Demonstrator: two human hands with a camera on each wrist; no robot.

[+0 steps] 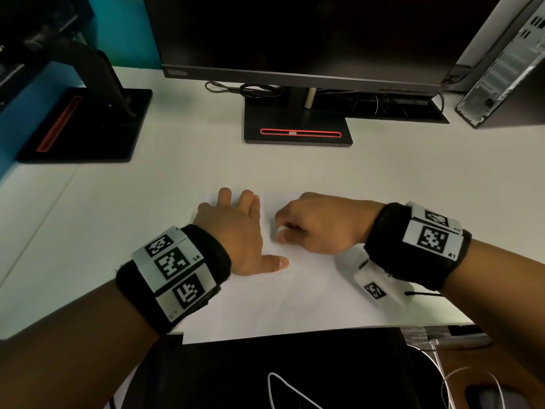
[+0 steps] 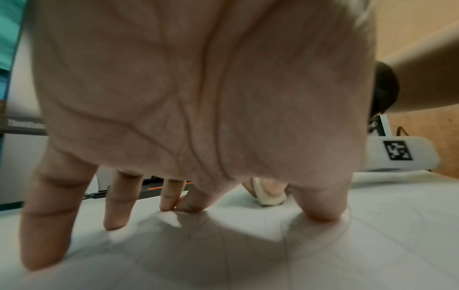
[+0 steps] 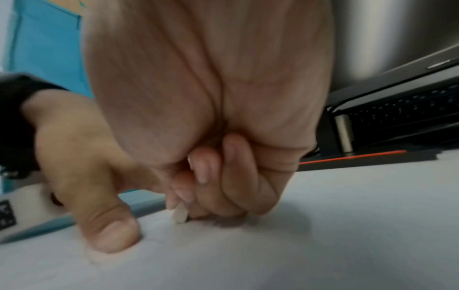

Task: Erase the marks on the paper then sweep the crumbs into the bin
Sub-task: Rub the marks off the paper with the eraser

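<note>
Fingers (image 3: 211, 182) of your right hand (image 1: 318, 222) pinched the small white eraser (image 1: 280, 230) against the white paper sheet (image 1: 295, 302); your left hand (image 1: 236, 231) lay spread flat beside it.

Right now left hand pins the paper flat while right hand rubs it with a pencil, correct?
Not a pencil. The right hand pinches a small white eraser, its tip on the paper; the right wrist view shows it. The left hand does press the sheet flat with spread fingers.

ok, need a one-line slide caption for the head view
Left hand pressed flat on the paper while the right hand rubs a white eraser on it, in front of a monitor.
</note>
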